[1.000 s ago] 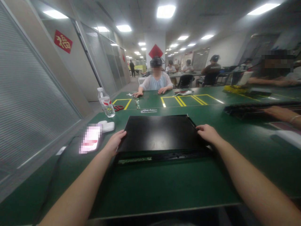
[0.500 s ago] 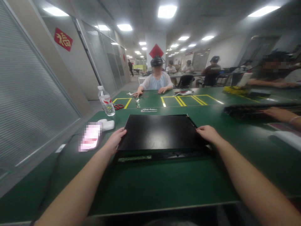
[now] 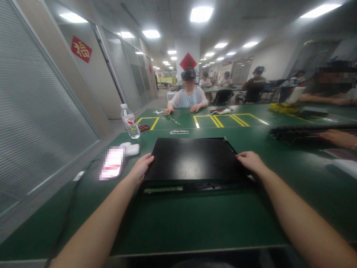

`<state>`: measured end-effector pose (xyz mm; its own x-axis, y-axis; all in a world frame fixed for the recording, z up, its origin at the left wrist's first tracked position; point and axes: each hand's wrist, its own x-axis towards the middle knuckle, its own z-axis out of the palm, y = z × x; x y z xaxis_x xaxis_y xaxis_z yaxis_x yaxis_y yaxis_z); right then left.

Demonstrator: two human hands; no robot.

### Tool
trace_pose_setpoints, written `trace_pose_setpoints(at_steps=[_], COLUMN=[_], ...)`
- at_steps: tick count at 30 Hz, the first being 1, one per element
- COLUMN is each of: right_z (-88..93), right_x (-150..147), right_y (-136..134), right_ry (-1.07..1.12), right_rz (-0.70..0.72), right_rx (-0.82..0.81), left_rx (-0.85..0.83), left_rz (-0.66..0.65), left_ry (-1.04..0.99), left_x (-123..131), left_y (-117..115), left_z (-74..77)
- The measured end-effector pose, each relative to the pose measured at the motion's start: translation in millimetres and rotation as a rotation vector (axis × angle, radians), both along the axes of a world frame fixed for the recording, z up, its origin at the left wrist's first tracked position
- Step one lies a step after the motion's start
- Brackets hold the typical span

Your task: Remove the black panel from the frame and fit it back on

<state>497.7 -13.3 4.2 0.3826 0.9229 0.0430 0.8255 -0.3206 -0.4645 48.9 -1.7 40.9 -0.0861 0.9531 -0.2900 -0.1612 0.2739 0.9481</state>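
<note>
A flat, glossy black screen panel (image 3: 192, 158) lies before me over the green table. My left hand (image 3: 142, 166) grips its left edge, thumb on top and fingers partly hidden beneath. At the opposite edge my right hand (image 3: 251, 160) is closed in a pinch. Along the panel's near side shows a black frame (image 3: 212, 185) with a green circuit board strip (image 3: 163, 190). I cannot tell whether the panel rests on the frame or is held slightly above it.
Left of the panel are a phone (image 3: 113, 163), a white case (image 3: 131, 149), a water bottle (image 3: 130, 123) and red-handled scissors (image 3: 144, 128). A person (image 3: 191, 93) sits opposite. At right, a co-worker's hand (image 3: 338, 138) touches a black object (image 3: 295, 134).
My view has shifted slightly, while both hands keep their hold on the panel. Across the table, a small strip near the seated person's hand now lies at a different angle.
</note>
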Motion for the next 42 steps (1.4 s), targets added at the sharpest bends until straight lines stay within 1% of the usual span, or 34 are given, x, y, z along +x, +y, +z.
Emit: trace_pose_setpoints(at_steps=[13, 19, 26, 30, 35, 42], right_z=[3.3, 1.1, 3.6, 3.9, -0.4, -6.0], right_x=[1.1, 2.8, 1.0, -1.6, 0.6, 4.9], right_y=[-2.2, -0.5, -0.7, -1.3, 1.3, 4.3], right_ry=[0.024, 0.010, 0.003, 0.020, 0.006, -0.034], right_rz=[0.042, 0.030, 0.033, -0.003, 0.016, 0.026], right_rx=[-0.088, -0.067, -0.067, -0.075, -0.029, 0.000], left_rx=[0.026, 0.012, 0.030, 0.032, 0.014, 0.016], left_rz=[-0.034, -0.019, -0.045, -0.052, -0.036, -0.003], left_ry=[-0.039, -0.039, -0.050, -0.036, 0.004, 0.029], left_x=[-0.1, -1.2, -5.5, -3.9, -0.8, -3.7], left_y=[-1.2, 0.3, 4.9, 3.7, 1.5, 5.2], left_z=[-1.4, -2.7, -10.0, -7.7, -4.5, -9.8])
